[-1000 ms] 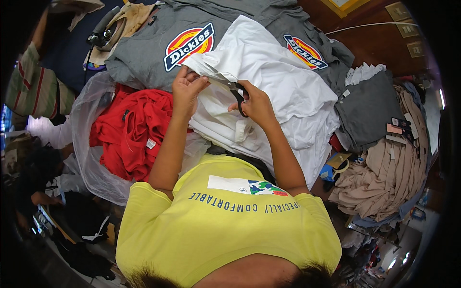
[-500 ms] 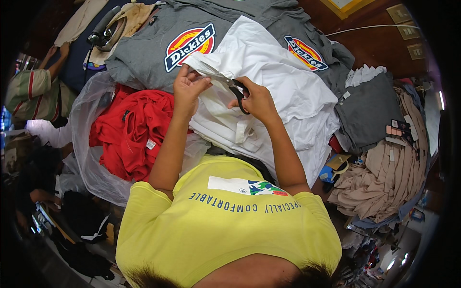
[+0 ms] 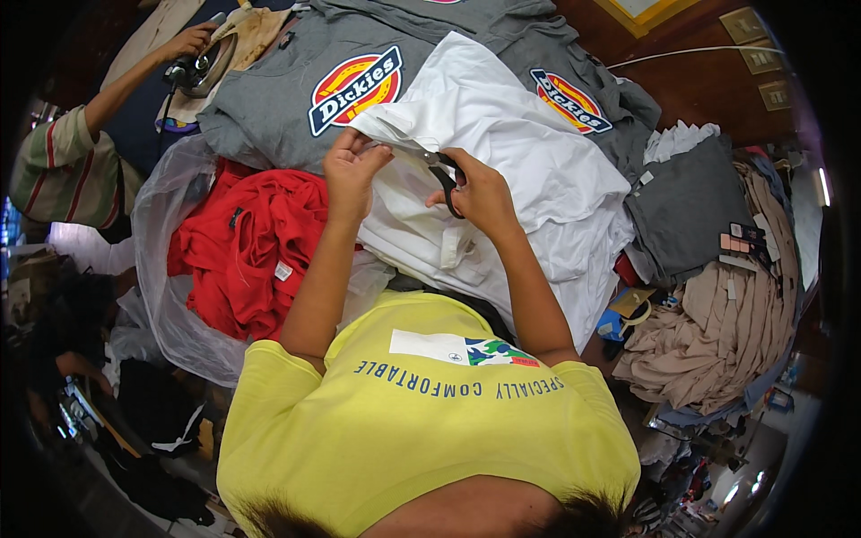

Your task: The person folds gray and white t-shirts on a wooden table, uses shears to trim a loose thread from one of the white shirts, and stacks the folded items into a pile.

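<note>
A white garment (image 3: 538, 170) lies heaped in front of me over grey shirts. My left hand (image 3: 353, 176) pinches an edge of it between thumb and fingers and holds that part raised. My right hand (image 3: 482, 190) grips a pair of scissors (image 3: 445, 184) by their black handles. The metal blades point left across the lifted white cloth, close to my left fingertips. Whether the blades have cloth between them I cannot tell.
Red garments (image 3: 247, 255) fill a clear plastic bag (image 3: 154, 238) at left. Beyond it a co-worker's hand (image 3: 190, 41) holds an iron's handle. Grey shirts (image 3: 260, 112) with round printed emblems lie behind. At right are folded dark grey cloth (image 3: 686, 211), beige garments (image 3: 700, 341) and a tape roll (image 3: 637, 312).
The co-worker's arm at the upper left has reached up and now has a hand on the iron. My hands and the scissors have shifted only slightly over the white cloth.
</note>
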Demonstrator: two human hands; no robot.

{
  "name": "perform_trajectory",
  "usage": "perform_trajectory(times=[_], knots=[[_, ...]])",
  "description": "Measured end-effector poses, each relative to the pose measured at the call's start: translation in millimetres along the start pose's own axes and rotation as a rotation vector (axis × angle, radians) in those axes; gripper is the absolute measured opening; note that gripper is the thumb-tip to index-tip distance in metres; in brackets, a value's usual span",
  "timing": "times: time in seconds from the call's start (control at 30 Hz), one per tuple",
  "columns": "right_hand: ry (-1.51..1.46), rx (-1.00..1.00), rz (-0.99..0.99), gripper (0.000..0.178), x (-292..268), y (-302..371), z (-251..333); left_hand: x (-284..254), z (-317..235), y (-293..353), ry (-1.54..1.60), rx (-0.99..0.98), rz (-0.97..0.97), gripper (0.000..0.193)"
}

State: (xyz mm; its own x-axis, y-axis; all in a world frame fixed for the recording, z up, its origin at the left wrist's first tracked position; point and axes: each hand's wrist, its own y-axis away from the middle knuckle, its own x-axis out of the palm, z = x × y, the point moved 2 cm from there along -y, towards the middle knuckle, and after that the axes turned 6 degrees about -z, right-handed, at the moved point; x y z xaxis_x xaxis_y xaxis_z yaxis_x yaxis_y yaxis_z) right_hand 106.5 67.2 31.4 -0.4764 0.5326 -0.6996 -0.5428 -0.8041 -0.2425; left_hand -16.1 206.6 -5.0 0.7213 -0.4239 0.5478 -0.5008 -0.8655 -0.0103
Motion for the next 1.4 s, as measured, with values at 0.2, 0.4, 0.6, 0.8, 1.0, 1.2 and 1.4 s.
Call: perform_trajectory(times=[0.2,0.4,0.6,0.8,1.0,1.2,1.4], knots=[[-0.005,0.037,0.022,0.058,3.4,-2.3,0.7,2.3,-2.7,1.4,0.020,-0.015,0.006,0.037],[-0.125,0.106,0.039,0.055,9.7,6.9,-18.1,4.5,-5.2,3.9,0.007,-0.015,0.015,0.037],[0.019,-0.017,-0.028,0.060,2.2,-1.0,7.7,3.8,-3.9,7.5,-0.009,-0.007,0.043,0.036],[0.015,-0.010,-0.021,0.058,3.7,-2.0,9.4,4.8,-5.5,9.5,-0.017,-0.008,0.040,0.036],[-0.013,-0.042,-0.076,0.049,13.8,6.0,-7.3,3.9,-3.3,10.7,-0.037,-0.015,0.067,0.040],[-0.043,0.183,0.034,0.058,-0.6,32.6,6.0,-18.3,0.2,-14.1,-0.005,-0.041,-0.001,0.040],[0.120,-0.020,-0.032,0.059,-14.2,160.3,-61.6,-95.8,15.5,-62.2,-0.141,-0.205,-0.099,0.049]])
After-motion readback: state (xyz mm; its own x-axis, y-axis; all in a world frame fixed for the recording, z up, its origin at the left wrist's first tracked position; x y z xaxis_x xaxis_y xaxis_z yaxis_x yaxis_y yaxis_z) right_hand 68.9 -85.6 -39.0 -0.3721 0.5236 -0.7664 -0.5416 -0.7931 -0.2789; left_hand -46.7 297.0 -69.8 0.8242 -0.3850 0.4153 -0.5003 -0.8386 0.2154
